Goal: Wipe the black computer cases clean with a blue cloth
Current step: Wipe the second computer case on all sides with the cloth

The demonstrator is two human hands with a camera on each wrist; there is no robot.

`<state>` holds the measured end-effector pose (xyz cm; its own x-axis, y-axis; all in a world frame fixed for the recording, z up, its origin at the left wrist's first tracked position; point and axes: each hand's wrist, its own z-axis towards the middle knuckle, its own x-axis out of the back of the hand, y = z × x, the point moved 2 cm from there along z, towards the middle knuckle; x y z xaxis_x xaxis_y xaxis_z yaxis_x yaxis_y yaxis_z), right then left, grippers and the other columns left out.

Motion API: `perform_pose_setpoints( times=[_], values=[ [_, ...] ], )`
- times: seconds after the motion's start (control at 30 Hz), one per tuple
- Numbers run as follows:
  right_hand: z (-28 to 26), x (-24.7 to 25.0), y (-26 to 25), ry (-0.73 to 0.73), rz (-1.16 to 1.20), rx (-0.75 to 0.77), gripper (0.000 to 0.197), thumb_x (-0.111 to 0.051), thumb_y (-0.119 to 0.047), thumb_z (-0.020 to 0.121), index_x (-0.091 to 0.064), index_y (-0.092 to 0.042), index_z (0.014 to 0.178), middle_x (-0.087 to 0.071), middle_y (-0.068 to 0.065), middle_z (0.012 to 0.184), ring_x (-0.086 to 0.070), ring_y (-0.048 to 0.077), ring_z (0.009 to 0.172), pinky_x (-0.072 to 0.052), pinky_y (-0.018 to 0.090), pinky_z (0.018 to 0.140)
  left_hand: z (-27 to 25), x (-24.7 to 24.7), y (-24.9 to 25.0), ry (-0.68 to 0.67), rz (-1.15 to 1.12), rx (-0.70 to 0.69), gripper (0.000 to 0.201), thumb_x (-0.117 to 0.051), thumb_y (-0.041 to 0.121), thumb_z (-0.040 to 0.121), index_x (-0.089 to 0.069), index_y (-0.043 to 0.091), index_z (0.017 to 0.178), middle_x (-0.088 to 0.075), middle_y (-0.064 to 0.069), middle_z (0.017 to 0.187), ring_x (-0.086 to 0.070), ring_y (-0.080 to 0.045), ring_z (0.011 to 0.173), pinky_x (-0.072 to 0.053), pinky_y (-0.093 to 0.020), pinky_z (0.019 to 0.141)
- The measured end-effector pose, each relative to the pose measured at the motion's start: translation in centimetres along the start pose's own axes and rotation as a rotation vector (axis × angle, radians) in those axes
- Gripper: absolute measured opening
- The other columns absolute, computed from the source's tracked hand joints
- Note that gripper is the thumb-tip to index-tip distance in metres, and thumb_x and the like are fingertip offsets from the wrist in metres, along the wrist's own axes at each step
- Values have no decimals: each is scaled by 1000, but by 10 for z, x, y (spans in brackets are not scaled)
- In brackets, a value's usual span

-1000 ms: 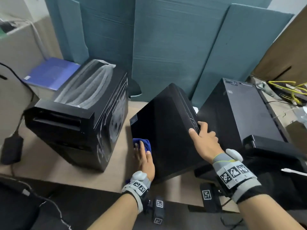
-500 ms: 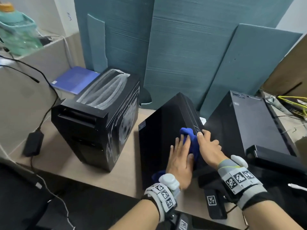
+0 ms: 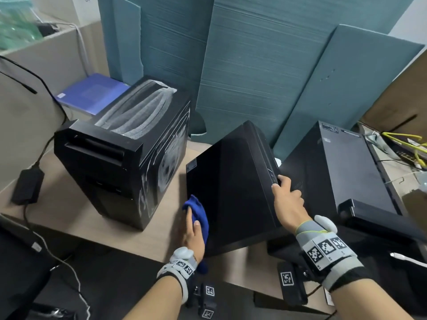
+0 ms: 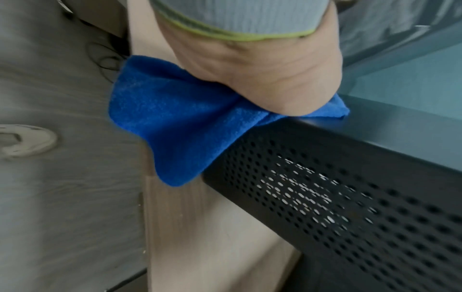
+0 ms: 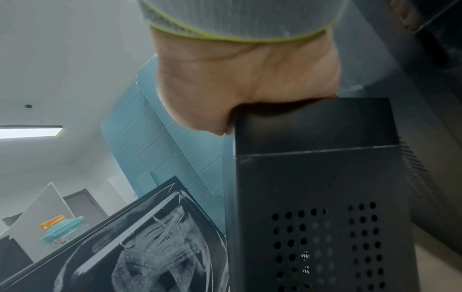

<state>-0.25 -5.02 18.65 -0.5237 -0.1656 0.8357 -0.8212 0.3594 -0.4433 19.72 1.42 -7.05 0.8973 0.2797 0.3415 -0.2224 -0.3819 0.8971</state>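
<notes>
The middle black case [image 3: 233, 181] stands tilted on the table. My left hand [image 3: 193, 234] presses the blue cloth [image 3: 197, 212] flat against the lower left edge of its side panel. In the left wrist view the blue cloth [image 4: 175, 122] is bunched under the palm of my left hand [image 4: 250, 69] on the corner of the perforated case [image 4: 350, 197]. My right hand [image 3: 286, 197] grips the case's top right edge, fingers curled over it. In the right wrist view my right hand [image 5: 237, 79] sits on the case [image 5: 312, 177]. Both sets of fingertips are hidden.
A dusty, streaked black case [image 3: 120, 146] stands at the left, and another black case [image 3: 342, 162] lies at the right. Teal foam boards [image 3: 242, 77] lean behind. A power adapter [image 3: 27, 185], a blue folder [image 3: 92, 93] and yellow cables [image 3: 411, 144] lie around the wooden table [image 3: 161, 229].
My left hand has swept the cloth from the upper right of the side panel, beside my right hand, down to its lower left edge. My right hand has kept its hold on the top edge.
</notes>
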Motion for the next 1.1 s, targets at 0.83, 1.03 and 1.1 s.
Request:
perform_pose_setpoints(
  times=[0.83, 1.03, 1.1],
  values=[
    [-19, -7, -25, 45, -105, 97, 56, -22, -41, 105, -13, -35, 160, -41, 21, 134, -40, 41, 121, -31, 50, 106, 9, -5, 184, -214, 52, -597, 56, -21, 41, 104, 7, 53, 151, 11, 28, 163, 15, 1, 151, 9, -36, 125],
    [-15, -3, -19, 3, -115, 103, 58, -21, -40, 105, -9, -33, 161, -38, 23, 135, -37, 44, 125, -32, 51, 106, 43, -5, 149, -189, 21, -352, 55, -20, 41, 106, 6, 46, 155, 4, 16, 167, 4, -9, 155, 4, -43, 126],
    [-15, -3, -20, -5, -112, 100, 58, -21, -40, 105, -8, -33, 161, -38, 23, 135, -37, 43, 124, -32, 51, 106, 46, -3, 142, -166, 9, -257, 54, -23, 36, 109, -2, 39, 159, -8, 6, 169, -7, -17, 155, -2, -45, 126]
  ],
)
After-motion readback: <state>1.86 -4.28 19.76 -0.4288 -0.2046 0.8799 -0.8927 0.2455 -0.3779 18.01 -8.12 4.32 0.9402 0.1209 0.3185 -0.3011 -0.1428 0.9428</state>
